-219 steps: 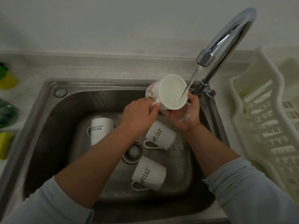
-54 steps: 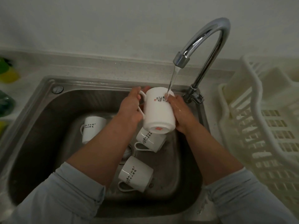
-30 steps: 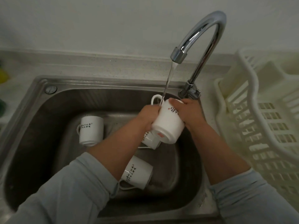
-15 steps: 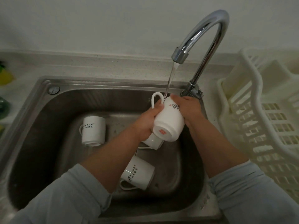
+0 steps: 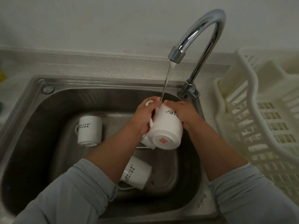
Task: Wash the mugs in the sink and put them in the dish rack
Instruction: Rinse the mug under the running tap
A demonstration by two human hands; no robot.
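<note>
Turning over since a few seconds ago, the mug (image 5: 166,128) is now showing its bottom with the red mark, where its open mouth was showing before. Both hands are holding it up over the sink (image 5: 40,88). The left grip (image 5: 144,117) is curling round the handle side, and the right grip (image 5: 182,112) is wrapping round the other side. Water (image 5: 166,78) from the tap (image 5: 202,38) is falling on the fingers and the top of the mug. So the outside is getting its rinse, I think, and this mug is nearly ready for the dish rack (image 5: 258,126) on the right. Three more mugs (image 5: 89,131) are lying down in the sink, waiting for their turn.
</note>
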